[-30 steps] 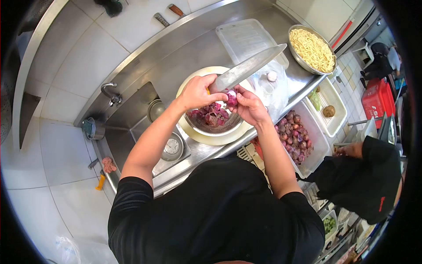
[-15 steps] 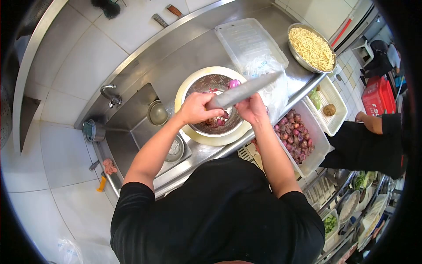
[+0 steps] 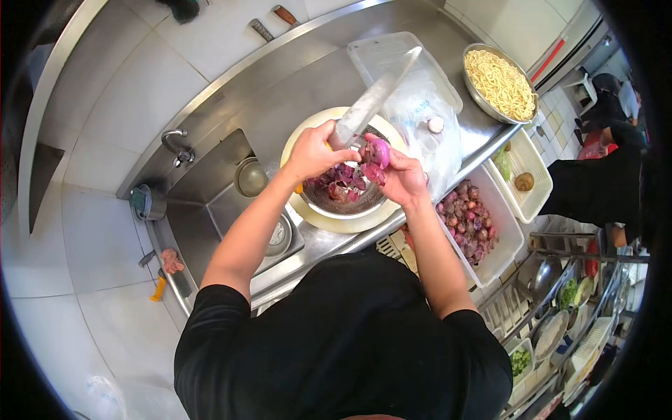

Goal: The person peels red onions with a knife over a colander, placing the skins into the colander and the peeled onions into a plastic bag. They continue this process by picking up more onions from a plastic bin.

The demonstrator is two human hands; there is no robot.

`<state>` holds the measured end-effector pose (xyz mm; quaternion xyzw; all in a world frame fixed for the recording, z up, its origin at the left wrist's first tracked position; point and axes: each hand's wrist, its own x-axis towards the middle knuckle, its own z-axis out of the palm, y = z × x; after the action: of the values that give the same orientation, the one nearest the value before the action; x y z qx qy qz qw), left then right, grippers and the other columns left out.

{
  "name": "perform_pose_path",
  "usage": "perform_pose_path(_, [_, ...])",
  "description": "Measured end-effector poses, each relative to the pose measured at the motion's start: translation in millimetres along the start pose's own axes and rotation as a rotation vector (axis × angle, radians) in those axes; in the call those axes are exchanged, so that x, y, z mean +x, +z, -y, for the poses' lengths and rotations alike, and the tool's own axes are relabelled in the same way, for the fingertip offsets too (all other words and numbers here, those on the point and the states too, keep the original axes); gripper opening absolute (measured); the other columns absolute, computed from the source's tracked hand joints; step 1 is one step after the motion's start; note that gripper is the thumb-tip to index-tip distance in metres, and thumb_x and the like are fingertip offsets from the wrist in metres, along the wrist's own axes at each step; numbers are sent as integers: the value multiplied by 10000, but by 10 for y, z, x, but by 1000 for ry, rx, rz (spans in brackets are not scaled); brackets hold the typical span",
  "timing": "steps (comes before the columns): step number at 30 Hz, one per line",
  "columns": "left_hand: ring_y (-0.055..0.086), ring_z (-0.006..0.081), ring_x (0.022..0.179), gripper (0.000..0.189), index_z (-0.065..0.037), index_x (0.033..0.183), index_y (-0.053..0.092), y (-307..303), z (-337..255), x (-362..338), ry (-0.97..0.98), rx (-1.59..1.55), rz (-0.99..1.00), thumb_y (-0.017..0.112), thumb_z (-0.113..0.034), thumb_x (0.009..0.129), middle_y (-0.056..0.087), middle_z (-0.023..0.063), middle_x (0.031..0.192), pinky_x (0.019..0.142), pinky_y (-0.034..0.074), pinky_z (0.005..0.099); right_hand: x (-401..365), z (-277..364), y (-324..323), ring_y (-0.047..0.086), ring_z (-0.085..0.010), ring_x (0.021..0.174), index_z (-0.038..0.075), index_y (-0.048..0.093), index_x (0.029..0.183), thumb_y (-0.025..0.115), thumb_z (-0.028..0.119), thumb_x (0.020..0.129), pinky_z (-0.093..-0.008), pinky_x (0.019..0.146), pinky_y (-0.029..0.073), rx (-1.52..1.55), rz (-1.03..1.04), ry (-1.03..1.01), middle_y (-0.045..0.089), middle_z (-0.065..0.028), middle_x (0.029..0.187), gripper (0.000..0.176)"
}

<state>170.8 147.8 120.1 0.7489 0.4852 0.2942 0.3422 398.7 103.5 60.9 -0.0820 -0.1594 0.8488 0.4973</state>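
Note:
My left hand (image 3: 311,152) is wrapped round a large knife (image 3: 374,98), its broad blade slanting up and right over the colander. In the fingers of my right hand (image 3: 408,180) is a red onion (image 3: 378,153), with loose skin hanging at its lower side. Both hands are close together above the metal colander (image 3: 364,208), where dark purple onion skins (image 3: 343,183) lie. The colander sits in a pale, wide-rimmed basin (image 3: 297,133). Beside my right forearm, a white bin (image 3: 514,241) contains many unpeeled red onions (image 3: 472,220).
A sink (image 3: 189,203) with a tap (image 3: 178,147) lies left. Behind the basin are a clear lid (image 3: 371,52) and plastic bag (image 3: 427,150). A bowl of noodles (image 3: 500,82) stands far right, near a white basket (image 3: 535,199). A person in black (image 3: 591,189) stands right.
The knife has swung from pointing right to pointing up and right. A red onion now shows in my right hand. The person at the right has shifted, and their arm reaches elsewhere.

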Motion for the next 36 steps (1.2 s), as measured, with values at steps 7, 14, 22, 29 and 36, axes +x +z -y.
perform_pose_path(7, [537,143,631,544,-23,782,582,103,14,50,130,-51,92,880,-476,731,596,50,680,611,451,309,-11,-116,-55,570,-275,1232,-62,389,1438,669,221,930,-448,1092,442,-26,53,21,576,-152,1321,646])
perform_pose_path(14, [533,165,582,412,-17,804,620,129,-48,0,142,3,147,805,-384,839,594,71,647,591,450,321,-26,-119,-20,568,-259,1218,-41,417,1419,599,179,975,-438,1086,432,-73,-47,-22,580,-136,1299,528])
perform_pose_path(22, [634,205,582,406,-27,800,634,-91,12,-94,97,-6,125,774,-405,852,646,108,639,567,485,350,-1,71,-136,620,-237,947,-42,515,1359,502,208,1019,-323,804,530,73,-62,-54,632,-174,1168,422])
perform_pose_path(29, [538,280,568,640,-14,849,594,-90,-23,-31,134,91,-21,882,-553,662,582,126,664,576,456,379,-42,31,120,607,-223,854,-19,545,1326,505,271,1034,-300,736,489,56,-120,28,642,-166,1136,412])
perform_pose_path(36, [540,302,518,478,-37,727,551,69,-223,56,113,73,-90,772,-443,848,563,129,579,527,427,385,-5,-114,180,558,-206,769,35,587,1179,510,295,1042,-305,688,462,39,-149,53,630,-102,1007,304])
